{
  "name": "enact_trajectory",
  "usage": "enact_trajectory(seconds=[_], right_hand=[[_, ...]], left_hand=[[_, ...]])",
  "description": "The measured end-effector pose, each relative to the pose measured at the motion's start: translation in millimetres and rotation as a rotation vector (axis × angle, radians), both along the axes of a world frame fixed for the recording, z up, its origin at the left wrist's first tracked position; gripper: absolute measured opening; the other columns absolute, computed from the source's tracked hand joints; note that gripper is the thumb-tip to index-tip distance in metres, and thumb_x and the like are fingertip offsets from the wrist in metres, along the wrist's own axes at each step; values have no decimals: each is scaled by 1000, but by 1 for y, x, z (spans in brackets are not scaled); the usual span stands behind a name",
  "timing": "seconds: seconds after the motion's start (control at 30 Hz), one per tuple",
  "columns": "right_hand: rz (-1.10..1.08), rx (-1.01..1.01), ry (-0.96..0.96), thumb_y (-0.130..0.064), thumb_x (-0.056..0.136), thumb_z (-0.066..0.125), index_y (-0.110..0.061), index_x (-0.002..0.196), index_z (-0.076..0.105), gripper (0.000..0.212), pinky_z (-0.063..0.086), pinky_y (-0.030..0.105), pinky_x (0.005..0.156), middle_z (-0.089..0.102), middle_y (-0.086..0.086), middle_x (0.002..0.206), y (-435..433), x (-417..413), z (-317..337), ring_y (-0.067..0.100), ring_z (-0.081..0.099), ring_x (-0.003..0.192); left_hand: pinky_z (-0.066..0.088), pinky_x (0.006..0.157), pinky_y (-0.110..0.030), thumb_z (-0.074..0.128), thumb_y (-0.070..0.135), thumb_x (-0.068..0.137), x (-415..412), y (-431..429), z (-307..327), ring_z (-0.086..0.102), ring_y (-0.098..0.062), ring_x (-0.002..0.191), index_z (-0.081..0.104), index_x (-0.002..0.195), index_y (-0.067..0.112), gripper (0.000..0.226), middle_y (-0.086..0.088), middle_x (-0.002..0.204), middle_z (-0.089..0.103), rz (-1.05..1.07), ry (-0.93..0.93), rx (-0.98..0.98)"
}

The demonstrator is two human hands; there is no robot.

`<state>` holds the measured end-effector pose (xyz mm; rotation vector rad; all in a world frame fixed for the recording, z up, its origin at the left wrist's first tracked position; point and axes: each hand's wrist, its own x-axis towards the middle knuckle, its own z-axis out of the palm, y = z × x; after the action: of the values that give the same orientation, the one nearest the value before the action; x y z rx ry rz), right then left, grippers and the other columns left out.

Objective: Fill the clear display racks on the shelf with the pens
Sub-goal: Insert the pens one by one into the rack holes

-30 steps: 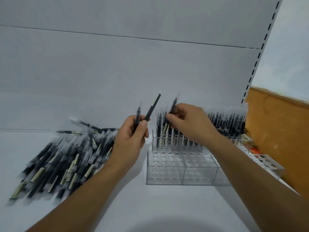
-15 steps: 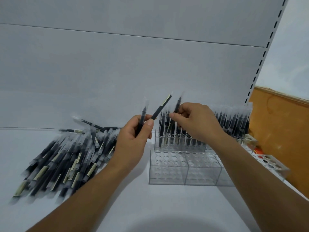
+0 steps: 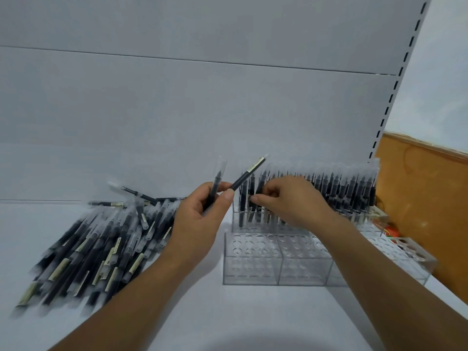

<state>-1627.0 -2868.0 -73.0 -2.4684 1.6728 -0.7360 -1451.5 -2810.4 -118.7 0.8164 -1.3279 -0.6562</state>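
The back rack (image 3: 354, 216), directly behind the empty front rack (image 3: 253, 264), looks nearly full of upright pens. The front rack holds none, and a big pile of loose pens (image 3: 101, 244) lies on the shelf (image 3: 215, 312) to its left, so I judge the job under half done. The left grip (image 3: 200, 219) is closed round two spare pens (image 3: 247, 174) above the front rack's left end; the right grip (image 3: 291, 201) pinches one pen (image 3: 259, 186) just behind that end.

Pens and racks on the shelf

Loose pens (image 3: 96, 247) lie left; front rack (image 3: 276, 259) right, filled rack (image 3: 329, 198) behind it.
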Motion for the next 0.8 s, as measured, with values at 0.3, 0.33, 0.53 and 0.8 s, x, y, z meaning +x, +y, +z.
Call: enact_trajectory(seconds=[0.3,0.33,0.53,0.8], right_hand=[[16,79,182,-45,91,60,-20,78,66,28,38,24,53,64,-3,70,-4,12,5,12,57,63],[18,85,178,-45,91,61,-19,79,66,29,39,24,53,63,-3,71,-3,13,5,12,57,63],[-6,112,111,-56,85,64,-27,75,67,31,48,25,61,64,-11,68,9,0,12,5,61,65],[267,-438,-85,-31,87,69,-33,108,68,21,41,17,63,52,-22,70,42,0,29,-5,48,63]], left_hand=[[36,54,-13,60,35,87,2,-2,-1,39,-3,55,69,90,26,13,17,59,45,30,-14,37],[36,54,-13,60,35,87,2,-2,-1,39,-3,55,68,90,26,13,17,59,45,30,-11,39],[38,54,-11,61,31,90,3,-1,-2,42,-1,56,69,88,28,9,18,60,47,26,-14,37],[38,55,-10,61,22,93,3,-2,-2,43,0,55,69,89,24,10,19,59,49,48,-29,28]])
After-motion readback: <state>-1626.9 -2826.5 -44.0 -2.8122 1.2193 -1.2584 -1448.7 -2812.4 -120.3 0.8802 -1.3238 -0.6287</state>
